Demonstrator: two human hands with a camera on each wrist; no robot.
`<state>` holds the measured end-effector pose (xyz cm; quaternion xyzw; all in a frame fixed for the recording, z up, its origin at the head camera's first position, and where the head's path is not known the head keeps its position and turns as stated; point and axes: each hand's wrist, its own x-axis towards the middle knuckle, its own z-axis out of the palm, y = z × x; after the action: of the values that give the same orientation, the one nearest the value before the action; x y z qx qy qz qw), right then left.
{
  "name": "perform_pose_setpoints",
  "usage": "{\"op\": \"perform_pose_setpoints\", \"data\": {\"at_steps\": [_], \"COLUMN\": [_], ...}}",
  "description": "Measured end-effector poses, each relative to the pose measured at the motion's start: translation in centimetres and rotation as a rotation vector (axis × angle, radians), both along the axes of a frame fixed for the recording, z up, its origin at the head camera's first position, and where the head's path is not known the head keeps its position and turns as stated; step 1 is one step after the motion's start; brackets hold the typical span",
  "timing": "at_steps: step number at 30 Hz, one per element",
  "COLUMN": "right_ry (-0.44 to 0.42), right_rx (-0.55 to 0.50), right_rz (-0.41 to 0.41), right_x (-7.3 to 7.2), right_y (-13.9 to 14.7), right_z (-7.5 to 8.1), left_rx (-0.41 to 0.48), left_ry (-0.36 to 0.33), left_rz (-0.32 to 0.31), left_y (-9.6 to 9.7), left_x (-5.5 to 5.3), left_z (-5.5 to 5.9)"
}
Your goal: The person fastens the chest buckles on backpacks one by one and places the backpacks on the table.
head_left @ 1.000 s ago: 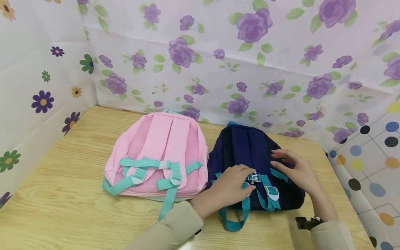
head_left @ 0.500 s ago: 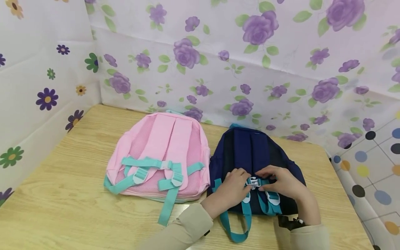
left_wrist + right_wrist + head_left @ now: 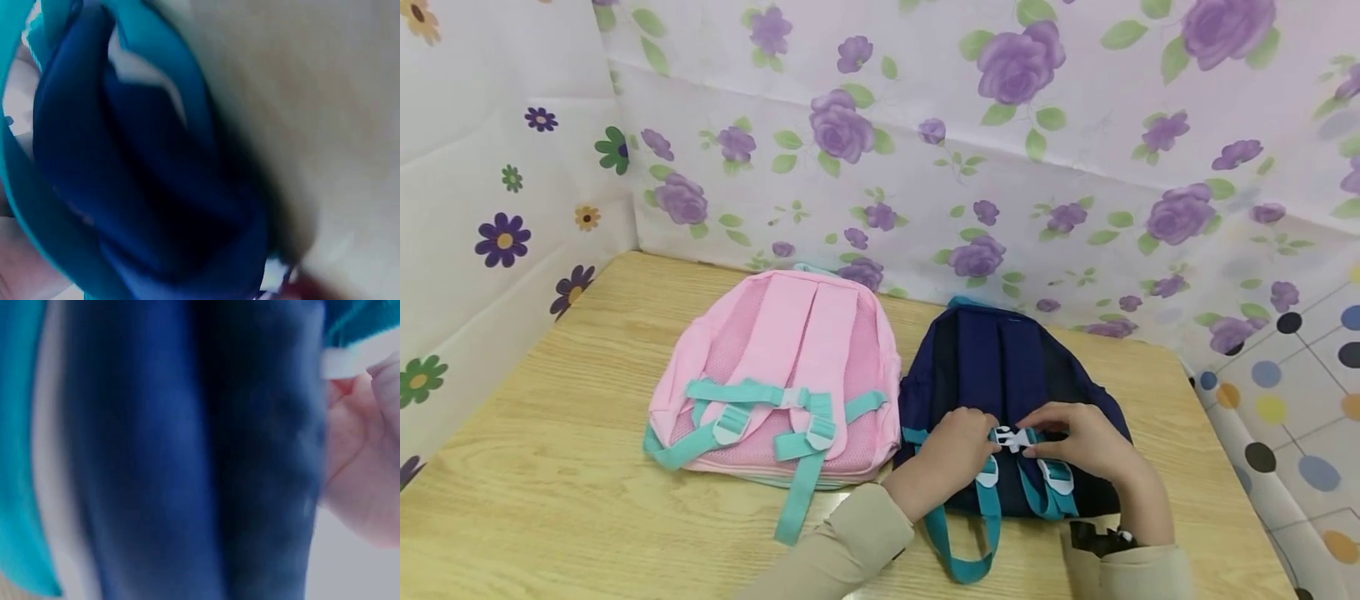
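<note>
In the head view a navy backpack (image 3: 1000, 358) lies with its shoulder straps up and a white side-release buckle (image 3: 1012, 439) on its teal chest strap. My left hand (image 3: 951, 450) pinches the left end of this buckle between thumb and fingers. From the other side my right hand (image 3: 1078, 442) pinches its right end, fingers curled over the teal webbing. The two buckle halves meet in line between the hands. Both wrist views are filled mostly by blurred navy fabric (image 3: 144, 169), with part of the right hand beyond it in the right wrist view; the buckle pinch is hidden there.
A pink backpack (image 3: 775, 375) with teal straps lies directly left of the navy one. A teal strap loop (image 3: 970, 567) hangs onto the wooden table (image 3: 587, 433) in front. Flowered cloth (image 3: 887, 125) hangs behind the table; dotted cloth (image 3: 1300, 400) stands at the right.
My right hand came in from the navy backpack's right side to the buckle and took hold of it. The left hand stayed at the buckle, whose halves now line up straighter.
</note>
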<state>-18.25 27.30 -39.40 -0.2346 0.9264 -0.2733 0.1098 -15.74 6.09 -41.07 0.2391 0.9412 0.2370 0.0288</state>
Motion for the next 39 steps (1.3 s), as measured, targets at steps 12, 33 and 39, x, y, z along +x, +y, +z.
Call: {"op": "perform_pose_setpoints", "data": {"at_steps": [12, 33, 39], "right_ry": [-0.056, 0.027, 0.046], "right_rx": [-0.162, -0.188, -0.162], "right_rz": [-0.101, -0.089, -0.096], "right_x": [0.3, 0.2, 0.3], "right_y": [1.2, 1.0, 0.6], "right_z": [0.0, -0.1, 0.1], "left_rx": [0.101, 0.190, 0.210], "left_ry": [-0.051, -0.041, -0.072], "left_rz": [-0.134, -0.139, -0.142], "left_y": [-2.0, -1.9, -1.7], "left_x": [-1.6, -1.6, -1.6], "left_z": [0.6, 1.2, 1.5]}}
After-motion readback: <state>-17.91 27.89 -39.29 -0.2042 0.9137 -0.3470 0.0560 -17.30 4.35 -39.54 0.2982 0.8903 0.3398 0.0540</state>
